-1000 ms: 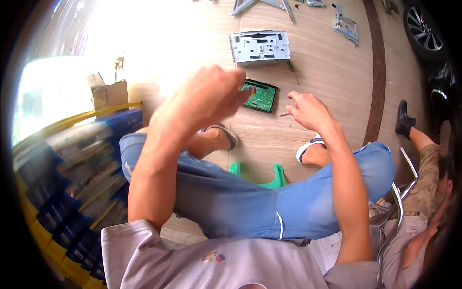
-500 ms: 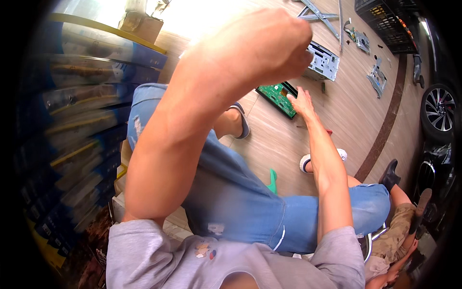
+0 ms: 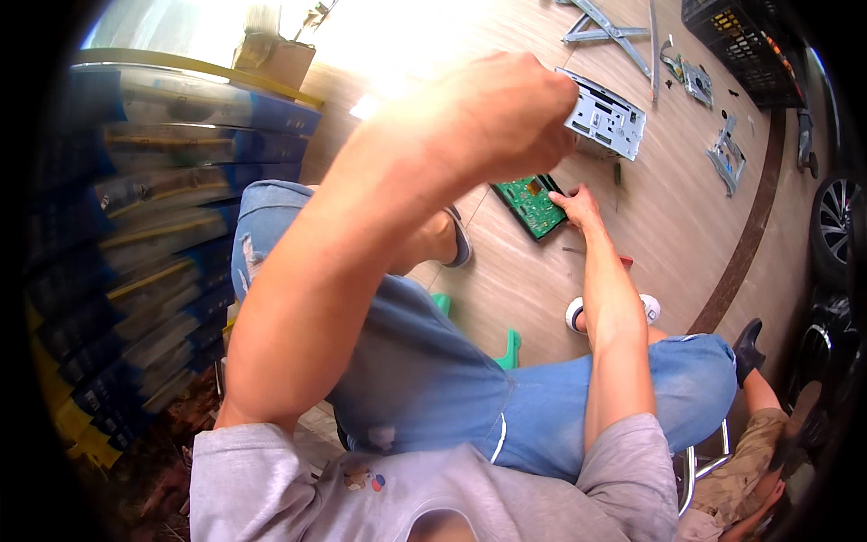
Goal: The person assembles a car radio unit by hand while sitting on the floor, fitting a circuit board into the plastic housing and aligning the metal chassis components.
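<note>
My left hand [image 3: 528,117] is raised with its fingers curled closed. Whatever it may hold is hidden behind the knuckles. Below it on the floor lies a black-framed panel with a green circuit board [image 3: 536,210], face up and partly covered by my left hand. My right hand [image 3: 579,208] grips the panel's right edge, thumb over the board. Just beyond the panel stands a grey metal box [image 3: 610,119] with slots and holes; my left hand overlaps its left side in view. Under my right forearm lies a tool with a red handle [image 3: 626,262], mostly covered.
Crossed metal arms [image 3: 603,27], a small metal bracket [image 3: 726,158] and a board with a metal plate [image 3: 695,83] lie on the floor, near a black crate [image 3: 736,36]. Stacked blue boxes [image 3: 199,117] stand left. A car wheel [image 3: 835,217] and another person's leg [image 3: 757,429] are right.
The view has shifted slightly. My right hand has gone from spread fingers beside the board to gripping its edge. My left hand stays closed and sits a little lower in view.
</note>
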Motion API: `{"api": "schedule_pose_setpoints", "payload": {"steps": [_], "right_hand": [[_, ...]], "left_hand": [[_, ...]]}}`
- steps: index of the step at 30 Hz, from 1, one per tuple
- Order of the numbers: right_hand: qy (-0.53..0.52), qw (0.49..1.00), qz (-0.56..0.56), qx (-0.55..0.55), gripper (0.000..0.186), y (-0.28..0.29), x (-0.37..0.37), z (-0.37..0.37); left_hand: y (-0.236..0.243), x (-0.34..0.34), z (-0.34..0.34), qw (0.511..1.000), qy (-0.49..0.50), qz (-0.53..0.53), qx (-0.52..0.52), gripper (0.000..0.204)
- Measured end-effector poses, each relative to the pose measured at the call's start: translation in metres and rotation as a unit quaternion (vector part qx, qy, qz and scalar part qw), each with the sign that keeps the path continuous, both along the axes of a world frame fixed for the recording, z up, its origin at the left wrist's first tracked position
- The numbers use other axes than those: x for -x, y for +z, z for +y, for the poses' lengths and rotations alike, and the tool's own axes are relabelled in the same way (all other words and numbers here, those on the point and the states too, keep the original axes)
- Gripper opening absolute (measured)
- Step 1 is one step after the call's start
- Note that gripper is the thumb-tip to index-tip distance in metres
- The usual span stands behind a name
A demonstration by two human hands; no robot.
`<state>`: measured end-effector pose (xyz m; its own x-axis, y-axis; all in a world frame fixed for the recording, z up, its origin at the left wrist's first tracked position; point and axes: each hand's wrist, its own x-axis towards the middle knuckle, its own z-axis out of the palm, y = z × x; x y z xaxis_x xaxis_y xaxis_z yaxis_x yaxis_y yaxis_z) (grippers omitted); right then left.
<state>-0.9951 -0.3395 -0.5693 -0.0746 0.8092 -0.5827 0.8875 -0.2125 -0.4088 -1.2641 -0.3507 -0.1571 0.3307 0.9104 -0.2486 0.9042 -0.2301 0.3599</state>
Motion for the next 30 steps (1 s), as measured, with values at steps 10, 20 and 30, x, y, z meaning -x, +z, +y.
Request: {"api": "schedule_pose_setpoints", "payload": {"steps": [10,20,30], "right_hand": [[-0.038,0.936,0.183,0.3,0.043,0.052,-0.007,-0.015],[0.074,0.98,0.099,0.153,0.029,0.191,-0.027,0.011],[0.012,0.996,0.089,-0.006,0.031,0.442,-0.103,-0.001]], "left_hand": [[0.01,-0.032,0.024,0.996,-0.023,-0.04,-0.074,0.033],[0.019,-0.083,0.034,0.987,-0.082,-0.085,-0.106,0.041],[0.004,-0.097,0.02,0.95,0.053,-0.256,-0.173,0.049]]}}
